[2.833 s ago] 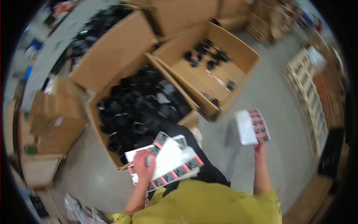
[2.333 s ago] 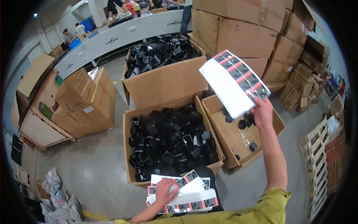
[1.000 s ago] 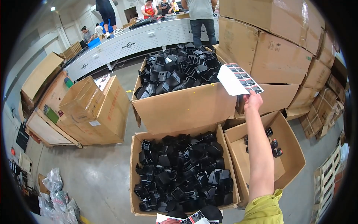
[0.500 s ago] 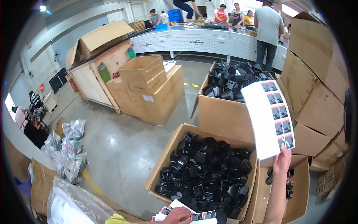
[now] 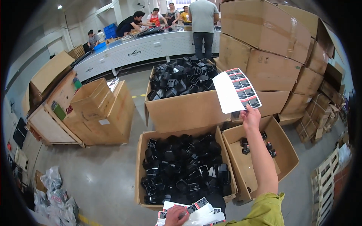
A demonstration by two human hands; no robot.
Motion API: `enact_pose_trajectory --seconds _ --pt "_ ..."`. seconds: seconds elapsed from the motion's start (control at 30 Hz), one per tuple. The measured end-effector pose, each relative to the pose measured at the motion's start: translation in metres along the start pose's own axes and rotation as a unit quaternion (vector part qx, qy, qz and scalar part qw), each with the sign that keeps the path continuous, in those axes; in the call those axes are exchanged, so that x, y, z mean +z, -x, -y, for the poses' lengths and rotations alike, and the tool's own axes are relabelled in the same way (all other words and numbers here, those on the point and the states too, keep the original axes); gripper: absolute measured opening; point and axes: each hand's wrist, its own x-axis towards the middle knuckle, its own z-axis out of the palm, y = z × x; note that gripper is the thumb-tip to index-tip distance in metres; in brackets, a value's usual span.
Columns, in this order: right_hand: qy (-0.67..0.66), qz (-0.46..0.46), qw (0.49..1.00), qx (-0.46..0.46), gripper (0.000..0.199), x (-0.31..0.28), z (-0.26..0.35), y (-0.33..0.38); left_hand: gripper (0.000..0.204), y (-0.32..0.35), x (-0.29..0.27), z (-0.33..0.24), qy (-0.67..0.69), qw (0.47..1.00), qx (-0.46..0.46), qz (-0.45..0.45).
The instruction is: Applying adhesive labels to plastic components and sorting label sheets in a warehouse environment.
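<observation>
My right hand [image 5: 250, 117] reaches out ahead, fingers pinching the lower edge of a white sheet of stickers [image 5: 236, 90]. Dark pictures with red bands run in columns down the sheet's right side. Below it stands a smaller carton [image 5: 279, 165] with a few black plastic parts [image 5: 272, 153] inside. At the lower edge, my left hand [image 5: 176, 215] curls over a loose stack of similar sticker sheets [image 5: 203, 215]. Just beyond that hand is a carton [image 5: 140, 177] filled with black plastic parts [image 5: 184, 165]; their exact kind is unclear.
Another carton [image 5: 184, 113] heaped with black parts stands behind. Stacked cartons [image 5: 260, 64] rise at the right, near a wooden pallet [image 5: 325, 184]. Plastic bags [image 5: 54, 197] lie lower left. Several people work along a long white table [image 5: 151, 47]; one person [image 5: 203, 22] stands with their back to me.
My view has swung right, so the surroundings sit farther left. My right arm has stretched farther forward with the sticker sheet. My left hand stays at the stack, its fingers more curled.
</observation>
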Motion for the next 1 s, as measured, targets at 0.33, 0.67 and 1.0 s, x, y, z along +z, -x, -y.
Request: enact_pose_trajectory --seconds 0.33,0.67,1.0 --pt "-0.120 0.003 0.991 0.057 0.013 0.046 -0.060 -0.140 0.019 0.006 0.010 0.006 0.019 0.998 -0.026 -0.058" --pt "0.000 -0.077 0.988 0.134 0.013 0.035 -0.104 -0.155 0.020 -0.018 0.006 0.000 -0.046 0.995 -0.014 -0.082" --pt "0.054 -0.039 0.989 0.132 0.015 0.080 -0.155 -0.196 0.022 -0.029 0.013 -0.001 -0.056 0.995 -0.014 -0.083"
